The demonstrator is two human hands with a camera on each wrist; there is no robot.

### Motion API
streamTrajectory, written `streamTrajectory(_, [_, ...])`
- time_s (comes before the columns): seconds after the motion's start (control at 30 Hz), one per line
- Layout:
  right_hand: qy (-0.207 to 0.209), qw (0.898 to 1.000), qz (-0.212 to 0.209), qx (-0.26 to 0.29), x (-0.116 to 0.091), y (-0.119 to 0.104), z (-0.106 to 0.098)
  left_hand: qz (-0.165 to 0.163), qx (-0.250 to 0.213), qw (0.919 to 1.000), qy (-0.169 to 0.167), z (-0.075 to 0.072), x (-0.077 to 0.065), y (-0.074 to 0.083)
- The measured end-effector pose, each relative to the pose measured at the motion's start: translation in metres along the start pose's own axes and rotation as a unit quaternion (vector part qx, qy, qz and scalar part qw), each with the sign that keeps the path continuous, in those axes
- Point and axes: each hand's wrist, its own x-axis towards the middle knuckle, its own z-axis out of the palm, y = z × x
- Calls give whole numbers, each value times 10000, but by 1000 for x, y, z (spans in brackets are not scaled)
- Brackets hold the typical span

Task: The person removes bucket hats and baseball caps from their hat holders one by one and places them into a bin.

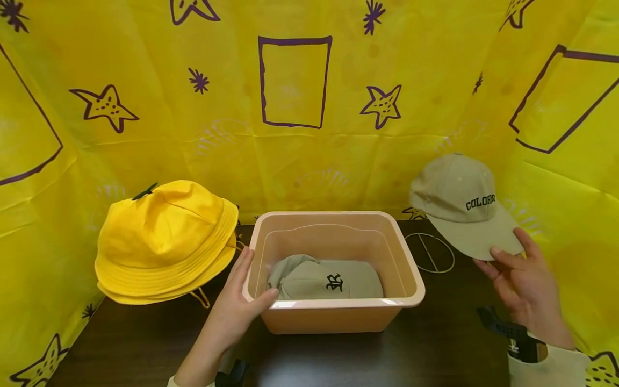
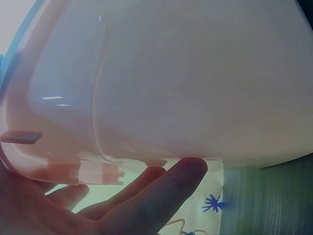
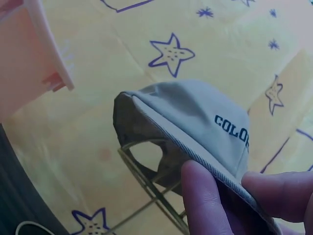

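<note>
My right hand (image 1: 529, 285) pinches the brim of a beige baseball cap (image 1: 459, 188) with dark lettering starting "COLOR", thumb above and fingers below. In the right wrist view, a wire hat stand (image 3: 156, 196) shows under the cap's open side, overlapping it. The stand's round base (image 1: 430, 252) rests on the table. At the left front corner of a pink plastic bin (image 1: 333, 320), my left hand (image 1: 237, 301) holds the rim, thumb over the front edge and fingers along the outer wall. Inside the bin lies a grey-green cap (image 1: 333, 279) with a black letter emblem.
Stacked yellow bucket hats (image 1: 164, 242) with a green leaf tip and hanging cord stand left of the bin. The dark table (image 1: 309, 360) runs beneath everything. Yellow printed cloth (image 1: 295, 172) encloses the back and both sides, close behind the bin.
</note>
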Motion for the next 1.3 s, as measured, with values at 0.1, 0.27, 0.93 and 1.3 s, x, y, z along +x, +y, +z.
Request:
streamTrajectory(0.1, [-25,10000,-27,-47,0,-2,3,-1,82,10000,5,0,0,0])
streamTrajectory(0.27, [-31,10000,-76,-32,0,-4,8,19,157,9999,20,0,0,1])
streamTrajectory(0.93, [-1028,9930,335,483,-8,-13,23,-93,-87,9999,-24,0,0,0])
streamTrajectory(1.3, [-1465,9864,698,256,-7,-18,35,44,50,10000,14,0,-1,0])
